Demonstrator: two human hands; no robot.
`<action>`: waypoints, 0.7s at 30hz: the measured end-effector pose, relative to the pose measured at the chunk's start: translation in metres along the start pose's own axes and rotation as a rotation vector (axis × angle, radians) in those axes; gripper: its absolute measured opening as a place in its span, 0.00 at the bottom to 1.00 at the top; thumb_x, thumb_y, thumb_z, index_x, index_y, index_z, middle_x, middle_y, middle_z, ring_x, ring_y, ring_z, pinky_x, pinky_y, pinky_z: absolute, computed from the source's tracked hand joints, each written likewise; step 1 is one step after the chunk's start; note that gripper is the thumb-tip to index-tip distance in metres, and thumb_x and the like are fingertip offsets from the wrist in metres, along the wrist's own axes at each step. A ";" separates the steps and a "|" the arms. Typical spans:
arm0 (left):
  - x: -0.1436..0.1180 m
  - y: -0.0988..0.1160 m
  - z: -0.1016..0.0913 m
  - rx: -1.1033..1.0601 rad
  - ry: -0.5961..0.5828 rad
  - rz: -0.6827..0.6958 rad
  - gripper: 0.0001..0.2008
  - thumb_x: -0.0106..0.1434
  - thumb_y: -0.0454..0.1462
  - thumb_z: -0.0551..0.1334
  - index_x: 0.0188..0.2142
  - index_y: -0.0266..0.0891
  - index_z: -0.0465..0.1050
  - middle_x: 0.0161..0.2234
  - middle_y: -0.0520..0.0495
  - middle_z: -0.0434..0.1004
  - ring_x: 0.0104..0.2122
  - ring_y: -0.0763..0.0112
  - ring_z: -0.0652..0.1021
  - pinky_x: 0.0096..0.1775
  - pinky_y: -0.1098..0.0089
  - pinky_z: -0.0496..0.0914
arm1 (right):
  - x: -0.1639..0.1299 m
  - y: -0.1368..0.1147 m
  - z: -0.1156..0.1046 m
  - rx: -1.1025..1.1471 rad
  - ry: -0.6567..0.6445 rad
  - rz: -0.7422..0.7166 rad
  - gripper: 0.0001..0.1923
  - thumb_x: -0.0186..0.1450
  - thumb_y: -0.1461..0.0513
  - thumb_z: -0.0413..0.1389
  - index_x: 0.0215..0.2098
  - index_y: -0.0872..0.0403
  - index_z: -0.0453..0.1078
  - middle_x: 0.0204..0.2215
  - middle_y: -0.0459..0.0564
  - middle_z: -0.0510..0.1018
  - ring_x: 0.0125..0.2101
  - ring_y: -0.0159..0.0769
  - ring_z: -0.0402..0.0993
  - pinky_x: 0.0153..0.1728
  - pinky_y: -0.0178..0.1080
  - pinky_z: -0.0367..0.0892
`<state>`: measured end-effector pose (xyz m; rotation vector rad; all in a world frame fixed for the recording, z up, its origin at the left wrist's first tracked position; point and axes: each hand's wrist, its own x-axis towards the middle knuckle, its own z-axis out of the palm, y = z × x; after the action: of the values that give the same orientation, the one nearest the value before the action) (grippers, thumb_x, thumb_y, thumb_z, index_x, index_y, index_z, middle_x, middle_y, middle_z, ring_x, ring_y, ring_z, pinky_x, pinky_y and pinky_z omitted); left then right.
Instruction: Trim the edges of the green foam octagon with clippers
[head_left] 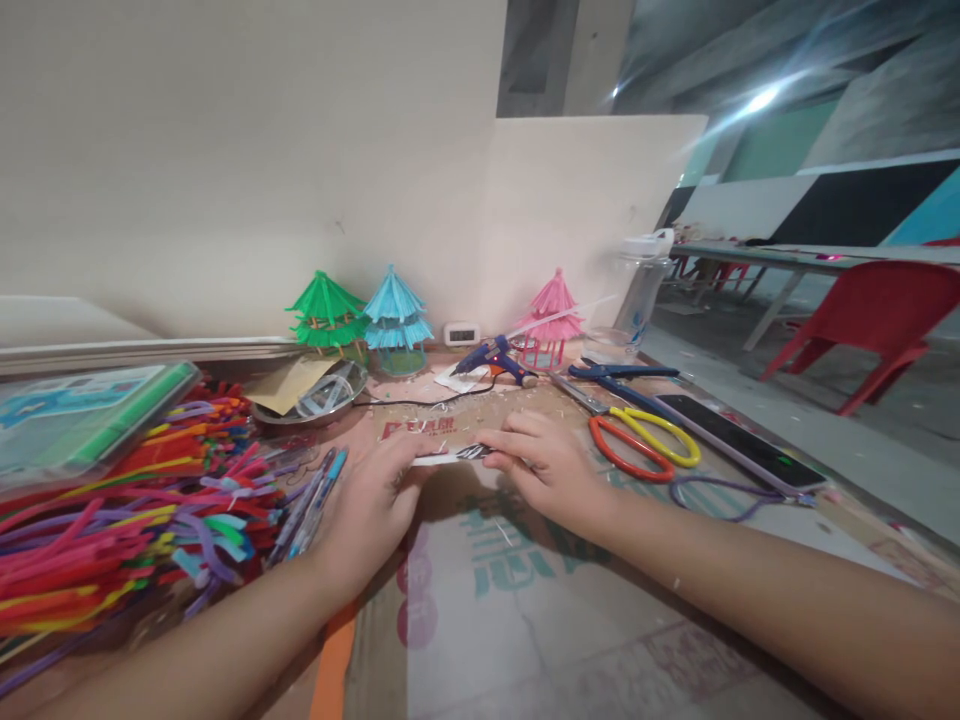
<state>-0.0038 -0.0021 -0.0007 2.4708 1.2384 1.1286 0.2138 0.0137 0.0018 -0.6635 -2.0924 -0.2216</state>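
Strip (435,460) between hands (375,495) (551,475), scissors (613,412) apart

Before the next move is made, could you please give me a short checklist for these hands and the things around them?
1. Left hand gripping the white strip: ok, pinched in the fingers.
2. Right hand gripping the dark-marked piece: ok, pinched likewise.
3. Strip and dark-marked piece joined: cannot tell, too small and blurred.
4. Scissors clear of both hands: ok, lying beyond the right hand.
5. Glue gun cool: cannot tell from a picture.
6. Work surface tidy: not ok, littered beyond the hands.
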 end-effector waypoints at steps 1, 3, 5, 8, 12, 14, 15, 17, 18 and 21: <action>0.000 0.000 0.000 0.004 -0.005 -0.003 0.12 0.62 0.30 0.52 0.41 0.43 0.70 0.38 0.51 0.75 0.40 0.68 0.74 0.41 0.68 0.67 | 0.000 0.000 0.000 0.008 0.004 0.004 0.18 0.69 0.57 0.45 0.37 0.59 0.75 0.21 0.49 0.70 0.24 0.33 0.64 0.25 0.35 0.59; 0.000 0.000 0.000 0.013 -0.013 -0.007 0.11 0.63 0.32 0.53 0.40 0.43 0.70 0.38 0.50 0.76 0.40 0.68 0.74 0.41 0.68 0.67 | -0.001 0.001 0.002 0.026 0.016 0.023 0.19 0.69 0.56 0.45 0.37 0.57 0.75 0.22 0.48 0.71 0.25 0.33 0.66 0.26 0.35 0.61; 0.000 0.000 0.001 0.018 0.001 -0.015 0.10 0.63 0.32 0.53 0.41 0.43 0.70 0.38 0.50 0.76 0.41 0.67 0.74 0.41 0.68 0.67 | -0.002 0.001 0.003 0.043 0.042 0.069 0.19 0.69 0.55 0.45 0.38 0.55 0.74 0.23 0.49 0.72 0.27 0.34 0.68 0.28 0.36 0.63; 0.000 -0.001 0.002 0.013 0.039 -0.044 0.10 0.63 0.33 0.53 0.41 0.43 0.70 0.40 0.50 0.76 0.41 0.67 0.74 0.42 0.67 0.67 | -0.004 0.003 0.005 0.065 0.091 0.147 0.18 0.69 0.54 0.45 0.41 0.53 0.74 0.27 0.50 0.75 0.30 0.36 0.71 0.31 0.37 0.67; -0.001 -0.004 0.004 0.017 0.057 -0.081 0.10 0.62 0.34 0.54 0.41 0.43 0.70 0.40 0.49 0.76 0.42 0.66 0.74 0.43 0.66 0.67 | -0.005 0.004 0.006 0.071 0.073 0.161 0.17 0.68 0.55 0.47 0.42 0.54 0.74 0.27 0.51 0.75 0.30 0.37 0.72 0.30 0.37 0.67; -0.001 -0.005 0.004 0.019 0.050 -0.075 0.10 0.62 0.33 0.54 0.41 0.43 0.70 0.41 0.50 0.75 0.42 0.66 0.74 0.44 0.65 0.67 | -0.005 0.004 0.006 0.074 0.056 0.143 0.17 0.68 0.55 0.47 0.41 0.55 0.75 0.26 0.51 0.74 0.30 0.37 0.71 0.31 0.37 0.67; -0.001 -0.004 0.003 0.024 0.042 -0.066 0.11 0.62 0.32 0.53 0.41 0.44 0.70 0.41 0.50 0.75 0.43 0.66 0.74 0.44 0.65 0.67 | -0.004 0.003 0.005 0.078 0.048 0.134 0.17 0.68 0.56 0.47 0.40 0.56 0.75 0.26 0.51 0.74 0.29 0.36 0.71 0.31 0.37 0.66; 0.000 -0.003 0.002 0.040 0.014 -0.041 0.13 0.61 0.30 0.52 0.42 0.44 0.69 0.42 0.50 0.75 0.43 0.66 0.73 0.44 0.65 0.67 | -0.003 0.001 0.004 0.085 0.022 0.115 0.17 0.68 0.56 0.47 0.40 0.57 0.74 0.26 0.50 0.73 0.28 0.36 0.69 0.29 0.37 0.65; 0.000 -0.002 0.002 0.052 0.000 -0.026 0.14 0.60 0.29 0.52 0.43 0.44 0.69 0.42 0.50 0.75 0.43 0.66 0.73 0.44 0.65 0.67 | -0.003 0.000 0.004 0.087 0.009 0.104 0.17 0.68 0.57 0.47 0.39 0.57 0.74 0.25 0.50 0.73 0.27 0.35 0.68 0.28 0.36 0.64; 0.000 0.001 0.001 0.077 -0.025 0.011 0.15 0.60 0.28 0.52 0.43 0.43 0.70 0.41 0.49 0.75 0.44 0.65 0.73 0.44 0.64 0.67 | -0.001 -0.003 0.002 0.088 -0.011 0.061 0.17 0.68 0.57 0.46 0.40 0.58 0.74 0.23 0.49 0.71 0.26 0.35 0.66 0.26 0.36 0.62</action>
<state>-0.0028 -0.0031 -0.0006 2.5418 1.2859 1.0685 0.2117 0.0116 -0.0002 -0.6756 -2.0768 -0.0916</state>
